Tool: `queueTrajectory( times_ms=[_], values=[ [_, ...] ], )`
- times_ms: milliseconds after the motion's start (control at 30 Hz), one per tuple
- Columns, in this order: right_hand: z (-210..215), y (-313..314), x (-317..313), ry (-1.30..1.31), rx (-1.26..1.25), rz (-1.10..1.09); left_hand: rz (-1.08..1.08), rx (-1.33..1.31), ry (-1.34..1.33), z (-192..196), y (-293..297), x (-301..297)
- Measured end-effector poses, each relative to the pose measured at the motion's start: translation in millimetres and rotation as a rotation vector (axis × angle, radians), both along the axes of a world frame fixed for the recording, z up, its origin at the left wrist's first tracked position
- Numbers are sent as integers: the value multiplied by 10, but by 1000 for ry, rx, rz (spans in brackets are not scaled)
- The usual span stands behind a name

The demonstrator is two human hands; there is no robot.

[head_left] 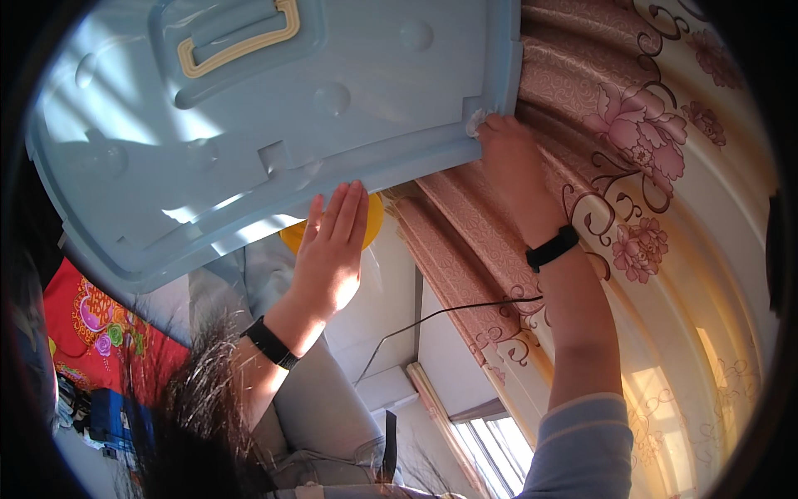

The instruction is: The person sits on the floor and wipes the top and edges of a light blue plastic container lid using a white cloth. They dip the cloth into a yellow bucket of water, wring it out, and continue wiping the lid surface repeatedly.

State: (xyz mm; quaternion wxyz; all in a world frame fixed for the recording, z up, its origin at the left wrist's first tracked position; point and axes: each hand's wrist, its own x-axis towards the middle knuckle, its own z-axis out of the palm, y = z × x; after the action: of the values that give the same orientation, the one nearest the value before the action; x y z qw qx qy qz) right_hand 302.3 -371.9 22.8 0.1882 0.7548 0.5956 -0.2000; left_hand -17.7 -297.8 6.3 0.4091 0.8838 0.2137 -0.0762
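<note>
Head view: pale blue plastic storage-bin lid (249, 125) with cream handle (241, 37) fills upper left, raised; left hand (332, 249) open, fingers flat against its near edge, gripping nothing; right hand (507, 158) pinches its right corner, beside pink floral curtain (632, 166).

Pale blue lid (274, 116) with cream handle (241, 41); pink floral curtain (632, 166); red flowered cloth (100, 324).
</note>
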Motion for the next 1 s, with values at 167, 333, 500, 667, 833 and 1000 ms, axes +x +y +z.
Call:
queueTrajectory(
  times_ms=[167,333,500,667,833,1000],
  values=[
    [-33,77,-251,406,85,-522,10,-32,-14,19,30,-1],
    [111,136,-119,746,357,-1223,6,-65,-31,-1,58,-31],
    [178,83,228,361,469,-865,-18,0,-23,-28,15,-53],
    [-32,88,190,-23,231,6,-24,-3,-19,-28,36,-70],
    [-102,72,-26,58,-9,-166,4,-24,-51,-13,45,-60],
    [-137,154,-654,201,204,-315,16,-49,-57,-13,47,-48]
  ],
)
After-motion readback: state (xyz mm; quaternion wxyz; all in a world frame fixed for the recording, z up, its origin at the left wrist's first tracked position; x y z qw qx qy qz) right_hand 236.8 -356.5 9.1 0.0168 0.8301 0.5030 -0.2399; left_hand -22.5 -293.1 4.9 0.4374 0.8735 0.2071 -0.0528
